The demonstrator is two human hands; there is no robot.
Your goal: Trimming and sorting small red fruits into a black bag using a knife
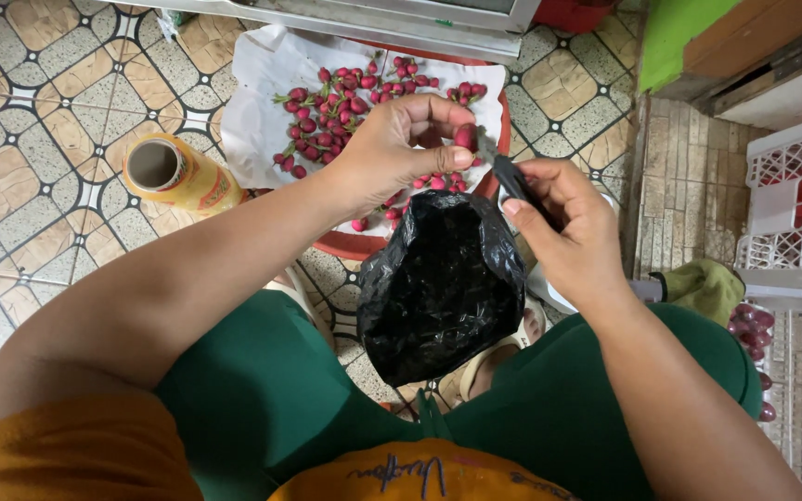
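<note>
Fingers of the left hand (392, 148) pinch one red fruit (465, 136); right hand (563, 223) grips one knife (510, 176) over one black bag (438, 283); dozens more fruits (327, 116) cover the tray's (345, 246) far half.

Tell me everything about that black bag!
The black bag is thin, shiny, crinkly plastic. It is open at the top, so you can see its dark inside, though what is in it cannot be made out. It hangs between the person's knees, over green trousers, just in front of the red tray of small red fruits. The right hand grips its rim together with a small dark knife. The left hand is just above it, holding one red fruit.
</note>
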